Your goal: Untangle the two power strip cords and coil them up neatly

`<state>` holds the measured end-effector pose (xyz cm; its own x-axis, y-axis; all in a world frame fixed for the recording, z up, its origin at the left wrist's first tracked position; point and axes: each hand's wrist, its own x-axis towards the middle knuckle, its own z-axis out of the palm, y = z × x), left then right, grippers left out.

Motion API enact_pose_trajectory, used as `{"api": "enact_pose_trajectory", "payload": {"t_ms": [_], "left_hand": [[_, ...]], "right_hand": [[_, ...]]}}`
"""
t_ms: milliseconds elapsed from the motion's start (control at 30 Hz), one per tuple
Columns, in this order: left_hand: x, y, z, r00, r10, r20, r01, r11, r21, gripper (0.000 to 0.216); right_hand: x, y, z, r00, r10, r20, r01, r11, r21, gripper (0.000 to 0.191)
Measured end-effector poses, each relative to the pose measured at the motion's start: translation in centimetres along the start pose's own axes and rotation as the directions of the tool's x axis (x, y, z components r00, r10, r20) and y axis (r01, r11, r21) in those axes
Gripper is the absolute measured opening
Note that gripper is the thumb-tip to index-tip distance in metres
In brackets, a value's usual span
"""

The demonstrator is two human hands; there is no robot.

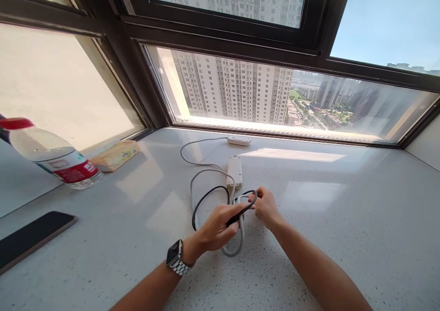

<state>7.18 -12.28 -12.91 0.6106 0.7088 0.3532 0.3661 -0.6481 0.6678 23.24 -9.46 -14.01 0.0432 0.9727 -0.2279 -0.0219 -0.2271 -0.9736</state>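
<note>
A black cable (237, 217) and a thicker pale grey cable (233, 254) lie in loose, crossing loops mid-counter, in front of a white power adapter box (234, 171). Both cables look light and flexible, springy enough to uncurl; the gathered strands seem the best place to take hold, away from the box. The person's left hand (218, 228), wearing a watch (176, 257), curls closed around the black cable's thicker stretch. The right hand (265, 208) has its fingers bent inward at the loop's far right; whether they pinch a cable cannot be told. Beyond, a smaller white box (239, 141) sits by the window (233, 88). Leftward on the speckled countertop (309, 251) are a smartphone (34, 237), a red-capped bottle (74, 166) and a tissue pack (118, 156).
</note>
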Motion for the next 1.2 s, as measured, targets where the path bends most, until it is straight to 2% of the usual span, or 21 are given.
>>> {"api": "enact_pose_trajectory", "payload": {"t_ms": [100, 167, 233, 300, 367, 433, 500, 533, 567, 633, 667, 733, 800, 900, 967, 1067, 1133, 1200], "left_hand": [[0.3, 0.8, 0.2, 0.998, 0.019, 0.064, -0.029, 0.986, 0.165, 0.046], [0.6, 1.5, 0.6, 0.996, -0.014, 0.093, -0.015, 0.952, 0.305, 0.036], [0.8, 2.1, 1.1, 0.99, -0.061, 0.127, 0.0, 0.901, 0.435, 0.029], [1.0, 2.5, 1.7, 0.982, -0.098, 0.159, 0.0, 0.851, 0.524, 0.025], [1.0, 2.5, 2.3, 0.979, -0.129, 0.157, 0.014, 0.812, 0.583, 0.024], [1.0, 2.4, 2.9, 0.977, -0.157, 0.145, 0.033, 0.781, 0.624, 0.02], [0.9, 2.1, 3.5, 0.975, -0.176, 0.138, 0.045, 0.758, 0.651, 0.016], [0.8, 1.9, 3.8, 0.975, -0.179, 0.136, 0.045, 0.749, 0.661, 0.017], [0.7, 1.8, 4.0, 0.976, -0.173, 0.13, 0.042, 0.742, 0.669, 0.018], [0.5, 1.5, 4.4, 0.985, -0.126, 0.116, 0.015, 0.737, 0.676, 0.021], [0.4, 1.3, 4.5, 0.991, -0.082, 0.11, -0.013, 0.74, 0.673, 0.021], [0.2, 1.1, 4.5, 0.995, 0.047, 0.09, -0.095, 0.752, 0.652, 0.023], [0.2, 0.9, 4.3, 0.984, 0.175, 0.037, -0.16, 0.771, 0.616, 0.03], [0.2, 1.0, 3.9, 0.959, 0.282, -0.034, -0.214, 0.797, 0.564, 0.035], [0.3, 1.3, 3.6, 0.952, 0.306, 0.012, -0.261, 0.791, 0.554, 0.034], [0.3, 1.7, 3.5, 0.946, 0.315, 0.083, -0.305, 0.767, 0.565, 0.026], [0.3, 1.7, 3.4, 0.943, 0.333, 0.024, -0.281, 0.752, 0.596, 0.022], [0.2, 1.2, 3.0, 0.923, 0.367, -0.116, -0.213, 0.738, 0.64, 0.025]], "right_hand": [[-0.1, -0.2, 0.6, 0.984, 0.173, 0.053, -0.18, 0.93, 0.321, 0.024], [-0.3, -0.2, 0.9, 0.973, 0.222, 0.059, -0.226, 0.874, 0.43, 0.03], [-0.6, 0.0, 1.1, 0.964, 0.258, 0.061, -0.251, 0.814, 0.525, 0.023], [-0.8, 0.5, 1.3, 0.976, 0.219, -0.009, -0.173, 0.795, 0.581, 0.026], [-0.7, 0.9, 1.0, 0.989, 0.114, -0.095, -0.037, 0.808, 0.588, 0.036], [-0.5, 1.1, 0.3, 0.999, -0.009, -0.042, 0.028, 0.879, 0.475, 0.04], [-0.3, 0.9, -0.7, 0.984, -0.139, 0.113, 0.116, 0.974, 0.194, 0.038], [-0.1, 0.6, -1.3, 0.962, -0.206, 0.177, 0.207, 0.978, 0.013, 0.038], [0.0, 0.3, -1.9, 0.939, -0.268, 0.217, 0.305, 0.938, -0.163, 0.038], [0.3, -0.4, -2.9, 0.894, -0.373, 0.248, 0.446, 0.788, -0.423, 0.033], [0.4, -0.8, -3.4, 0.879, -0.4, 0.259, 0.477, 0.732, -0.486, 0.027], [0.8, -1.2, -4.0, 0.871, -0.415, 0.261, 0.491, 0.73, -0.476, 0.021], [1.0, -1.5, -4.3, 0.87, -0.453, 0.195, 0.493, 0.789, -0.368, 0.024], [1.1, -2.2, -4.6, 0.844, -0.536, -0.017, 0.525, 0.831, -0.184, 0.026], [0.9, -3.0, -4.9, 0.824, -0.553, -0.127, 0.548, 0.833, -0.074, 0.027], [0.6, -4.5, -6.2, 0.807, -0.556, -0.2, 0.57, 0.821, 0.016, 0.028], [0.6, -5.5, -7.8, 0.782, -0.566, -0.261, 0.593, 0.805, 0.03, 0.027], [0.8, -6.6, -10.0, 0.724, -0.551, -0.414, 0.626, 0.778, 0.059, 0.024]]}}
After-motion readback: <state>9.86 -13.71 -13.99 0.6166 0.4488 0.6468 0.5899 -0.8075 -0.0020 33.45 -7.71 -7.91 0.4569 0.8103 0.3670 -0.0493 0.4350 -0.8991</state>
